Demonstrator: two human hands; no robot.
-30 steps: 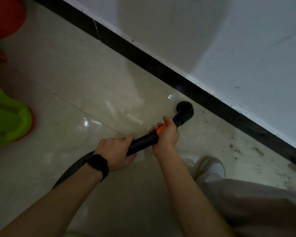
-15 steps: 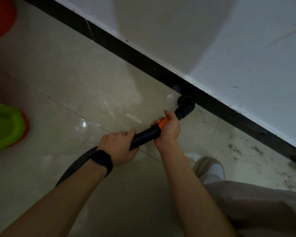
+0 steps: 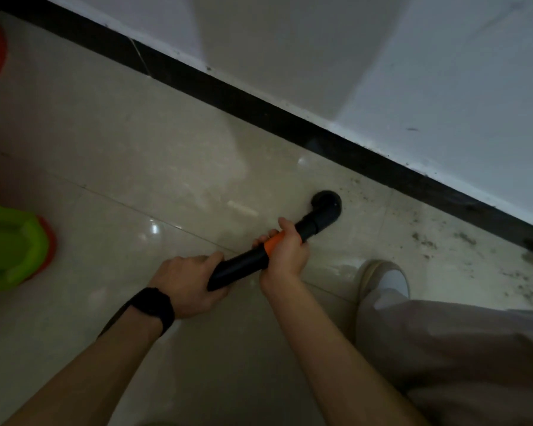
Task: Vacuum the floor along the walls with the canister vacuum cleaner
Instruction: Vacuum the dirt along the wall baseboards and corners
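Polished stone-look floor tiles (image 3: 136, 133), glossy enough for glare spots, gritty with dark dust (image 3: 425, 238) near the black skirting (image 3: 228, 90). Matt painted wall (image 3: 290, 41), bit scuffed. Smooth semi-matt black plastic on the vacuum tube (image 3: 243, 265), orange plastic collar (image 3: 273, 242). Shiny green plastic thing (image 3: 10, 241). Soft beige cloth trousers (image 3: 459, 348). Matt black wristband (image 3: 153, 304).

A white wall (image 3: 443, 72) is meeting the beige tile floor (image 3: 120, 142) along a black baseboard (image 3: 259, 112). Dirt specks (image 3: 425, 238) are lying beside it; a green plastic object (image 3: 10, 241) is standing far left.
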